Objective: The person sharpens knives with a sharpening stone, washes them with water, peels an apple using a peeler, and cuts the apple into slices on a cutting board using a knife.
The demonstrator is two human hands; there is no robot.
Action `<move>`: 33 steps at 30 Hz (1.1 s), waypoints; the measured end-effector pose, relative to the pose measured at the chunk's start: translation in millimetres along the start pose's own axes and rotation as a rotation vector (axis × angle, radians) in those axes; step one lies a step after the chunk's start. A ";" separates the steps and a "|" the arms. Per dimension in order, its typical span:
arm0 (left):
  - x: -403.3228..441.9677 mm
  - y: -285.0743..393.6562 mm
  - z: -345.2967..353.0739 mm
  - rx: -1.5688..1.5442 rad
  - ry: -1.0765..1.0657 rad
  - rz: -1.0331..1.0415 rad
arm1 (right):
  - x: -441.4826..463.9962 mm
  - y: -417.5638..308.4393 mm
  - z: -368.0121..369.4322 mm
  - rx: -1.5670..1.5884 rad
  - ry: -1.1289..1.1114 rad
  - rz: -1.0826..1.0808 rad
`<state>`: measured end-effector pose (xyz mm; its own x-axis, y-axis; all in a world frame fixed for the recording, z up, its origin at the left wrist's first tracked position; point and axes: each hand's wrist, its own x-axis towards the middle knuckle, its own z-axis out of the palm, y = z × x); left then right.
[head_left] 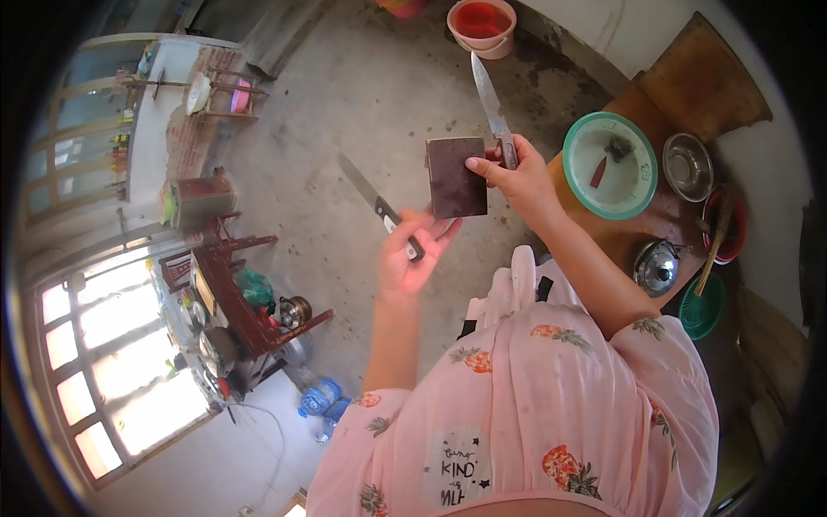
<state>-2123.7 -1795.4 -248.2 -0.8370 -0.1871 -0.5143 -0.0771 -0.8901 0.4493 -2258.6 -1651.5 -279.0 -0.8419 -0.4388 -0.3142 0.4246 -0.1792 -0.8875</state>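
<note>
Floor: grey concrete floor (pixel 345 95), spotted dark in places, spreading below and beyond both hands.
Wooden surface: a brown surface (pixel 629 234) to the right of the right hand, carrying several vessels.
Dark red furniture: a wooden piece (pixel 226 293) well to the left of the left hand, near the window.
Green-rimmed basin: a pale basin (pixel 610 214) on the surface, just right of the right hand; a reddish-brown piece (pixel 598 171) and a dark clump (pixel 618 148) lie in it.
Pink bucket: a bucket (pixel 482 49) with red inside, on the floor ahead of the right hand.
Steel bowl: a shiny bowl (pixel 689 168) beyond the basin, farther right of the right hand.
Right hand: the hand (pixel 519 183) grips a brown-handled knife (pixel 489 95), blade pointing forward, and pinches the block, thumb over its face.
Left hand: the hand (pixel 412 247) is wrapped round a black-handled knife (pixel 365 187), blade slanting forward and left.
Dark brown block: a flat rectangular block (pixel 455 181) between the hands; left fingertips sit at its near edge, whether supporting it is unclear.
</note>
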 end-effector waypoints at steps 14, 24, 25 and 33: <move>-4.8 -15.4 17.5 0.446 0.229 0.230 | -28.5 -15.6 -45.3 -0.629 -0.327 -0.063; -4.0 -21.6 2.4 0.499 0.167 0.208 | -28.9 -21.8 -59.3 -0.837 -0.358 -0.096; -4.6 -21.7 5.5 0.511 0.184 0.232 | -28.4 -23.1 -57.7 -0.818 -0.368 -0.084; -6.5 -12.7 -2.5 0.504 0.285 0.299 | -49.1 -22.0 -119.6 -0.690 -0.143 0.082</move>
<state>-2115.9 -1783.9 -252.4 -0.6908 -0.5607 -0.4565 -0.1659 -0.4916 0.8549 -2266.4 -1520.7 -284.5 -0.7440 -0.5469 -0.3838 0.1372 0.4372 -0.8888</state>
